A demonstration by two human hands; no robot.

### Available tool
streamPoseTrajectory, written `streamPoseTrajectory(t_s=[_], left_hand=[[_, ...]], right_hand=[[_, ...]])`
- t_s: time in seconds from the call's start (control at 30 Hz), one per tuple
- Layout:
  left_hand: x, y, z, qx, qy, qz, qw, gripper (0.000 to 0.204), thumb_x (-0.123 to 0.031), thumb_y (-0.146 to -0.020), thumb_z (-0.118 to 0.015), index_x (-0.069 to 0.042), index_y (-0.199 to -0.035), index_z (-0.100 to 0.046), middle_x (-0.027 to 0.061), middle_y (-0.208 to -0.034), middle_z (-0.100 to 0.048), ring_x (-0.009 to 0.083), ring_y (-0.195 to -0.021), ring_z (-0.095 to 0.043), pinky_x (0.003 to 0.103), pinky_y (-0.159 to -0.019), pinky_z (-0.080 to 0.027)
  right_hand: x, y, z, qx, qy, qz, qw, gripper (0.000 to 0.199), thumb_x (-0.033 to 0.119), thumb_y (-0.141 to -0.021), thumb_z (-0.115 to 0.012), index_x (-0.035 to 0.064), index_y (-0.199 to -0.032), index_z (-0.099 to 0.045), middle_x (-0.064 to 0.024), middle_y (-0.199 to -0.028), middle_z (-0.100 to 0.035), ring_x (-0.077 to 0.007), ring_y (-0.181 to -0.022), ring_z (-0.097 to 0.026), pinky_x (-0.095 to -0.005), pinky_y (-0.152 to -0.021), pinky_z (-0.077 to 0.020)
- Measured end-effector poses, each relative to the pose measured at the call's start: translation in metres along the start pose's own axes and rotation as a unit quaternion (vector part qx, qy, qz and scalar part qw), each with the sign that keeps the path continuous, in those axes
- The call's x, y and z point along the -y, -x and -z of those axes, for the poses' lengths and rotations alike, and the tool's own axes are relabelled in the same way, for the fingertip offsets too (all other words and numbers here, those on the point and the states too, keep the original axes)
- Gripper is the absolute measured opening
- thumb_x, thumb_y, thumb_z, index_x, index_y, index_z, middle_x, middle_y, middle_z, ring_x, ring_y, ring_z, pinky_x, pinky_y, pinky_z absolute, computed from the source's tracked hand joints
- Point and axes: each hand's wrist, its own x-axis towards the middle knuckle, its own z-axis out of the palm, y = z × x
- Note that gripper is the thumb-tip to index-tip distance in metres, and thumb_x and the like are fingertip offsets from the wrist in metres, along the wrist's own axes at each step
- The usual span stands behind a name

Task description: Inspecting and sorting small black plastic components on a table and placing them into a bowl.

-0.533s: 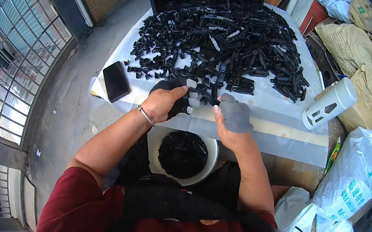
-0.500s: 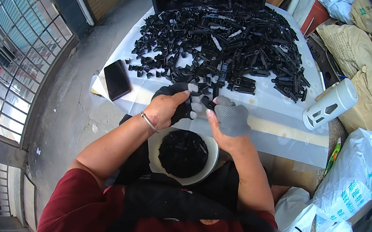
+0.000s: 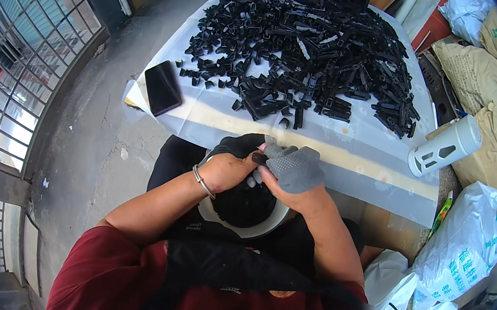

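At the far left, a barred metal window (image 3: 13,55) stands beyond the concrete floor. A black smartphone (image 3: 163,88) lies face up on the near left corner of the table, on the pale tablecloth (image 3: 221,123). The left forearm rises slantwise from the lower left, elbow bent outward, a silver bracelet (image 3: 201,181) around its wrist. The left hand (image 3: 230,164), in a black fingerless-style glove with grey fingertips, is turned inward with its back up, fingers curled and thumb pressed toward the right hand. Below it, a white bucket (image 3: 282,215) filled with black plastic pieces (image 3: 241,209) sits between the thighs. Between the two hands, above the bucket's far side, is a small dark plastic piece (image 3: 259,157), pinched at the thumbs and partly hidden by them. Above, a broad heap of black plastic clips (image 3: 330,56) spreads over the table. The right hand (image 3: 292,169), in a grey dotted glove, meets the left: its fingers bend over and its bare thumb points inward to the same piece. Its forearm slopes up from the lower right. Farther right, a white bottle (image 3: 445,146) leans toward brown paper sacks (image 3: 491,146).
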Motion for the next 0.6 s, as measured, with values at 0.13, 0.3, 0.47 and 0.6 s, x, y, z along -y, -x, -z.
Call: streamPoseTrajectory(t_s=[0.13,0.3,0.47,0.6], left_hand=[[0.001,-0.002,0.015,0.089,-0.026,-0.036,0.995,0.034,-0.024,-0.086,-0.056,-0.006,-0.115,-0.053,0.0102,-0.086,-0.063,0.0146,-0.073,-0.057,0.031,-0.068,-0.047],[0.006,0.008,0.035,0.198,-0.012,0.15,0.969,0.04,-0.038,-0.087,-0.053,-0.007,-0.113,-0.056,0.0061,-0.086,-0.062,0.0105,-0.073,-0.054,0.027,-0.068,-0.046],[0.005,0.02,0.016,0.112,0.117,0.19,0.968,0.043,-0.042,-0.091,-0.045,-0.005,-0.108,-0.059,0.0022,-0.089,-0.062,0.0077,-0.076,-0.052,0.024,-0.07,-0.044],[-0.008,0.024,0.004,-0.044,0.285,0.231,0.929,0.037,-0.034,-0.093,-0.042,-0.002,-0.097,-0.061,0.0009,-0.08,-0.059,0.0076,-0.072,-0.051,0.024,-0.065,-0.043]], right_hand=[[-0.004,-0.003,0.008,0.072,-0.2,-0.043,0.976,0.03,0.019,-0.074,-0.064,0.0076,-0.101,-0.061,-0.0094,-0.093,-0.063,-0.0284,-0.082,-0.059,-0.0368,-0.071,-0.0466],[-0.004,0.002,0.002,0.068,-0.196,-0.002,0.978,0.029,0.017,-0.073,-0.065,0.0074,-0.1,-0.061,-0.0087,-0.091,-0.063,-0.0282,-0.081,-0.06,-0.0367,-0.071,-0.0463],[0.005,-0.003,-0.008,0.014,-0.123,-0.037,0.992,0.027,0.019,-0.073,-0.066,0.007,-0.096,-0.06,-0.0086,-0.083,-0.063,-0.029,-0.075,-0.059,-0.0375,-0.069,-0.0453],[0.011,-0.005,-0.014,-0.022,-0.114,-0.036,0.993,0.028,0.019,-0.073,-0.067,0.0047,-0.096,-0.059,-0.0097,-0.082,-0.061,-0.0273,-0.072,-0.057,-0.0367,-0.066,-0.0431]])
